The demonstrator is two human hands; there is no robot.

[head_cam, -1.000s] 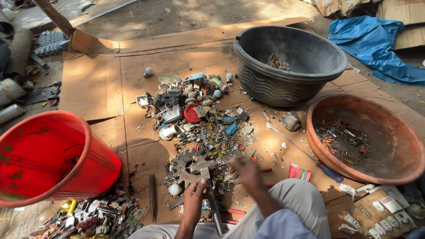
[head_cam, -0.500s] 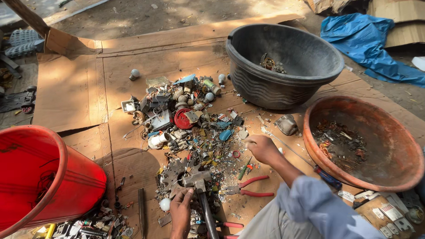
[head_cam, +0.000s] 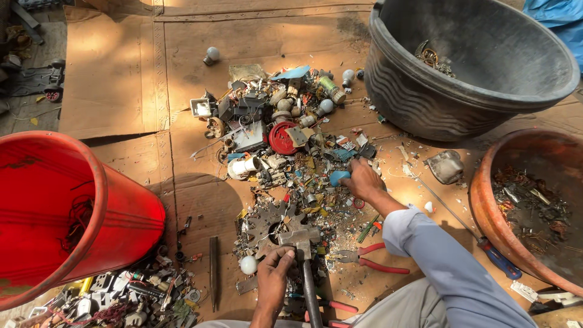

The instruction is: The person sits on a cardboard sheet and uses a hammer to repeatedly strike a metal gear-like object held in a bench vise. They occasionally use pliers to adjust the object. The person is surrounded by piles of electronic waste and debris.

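The left hand [head_cam: 273, 270] has its fingers curled around the dark handle of a hammer [head_cam: 302, 243], whose square metal head rests just beyond the knuckles against a rusty toothed gear [head_cam: 267, 222]. A small white bulb [head_cam: 248, 265] lies just to the left of those fingers. The right hand [head_cam: 362, 179] reaches out over the heap of scrap [head_cam: 273, 127], its fingers bent down and pinched narrowly on a small blue piece [head_cam: 338, 177] at the fingertips. Red-handled pliers [head_cam: 370, 260] lie near the wrist side of that hand, beside the grey-blue sleeve [head_cam: 437, 255]. Beyond the right fingertips stands a black tub [head_cam: 425, 103]; well off to their right is a brown basin [head_cam: 486, 206] holding bits of metal. Far left of the left fingers lies a red bucket [head_cam: 121, 212] on its side on the cardboard [head_cam: 115, 79].
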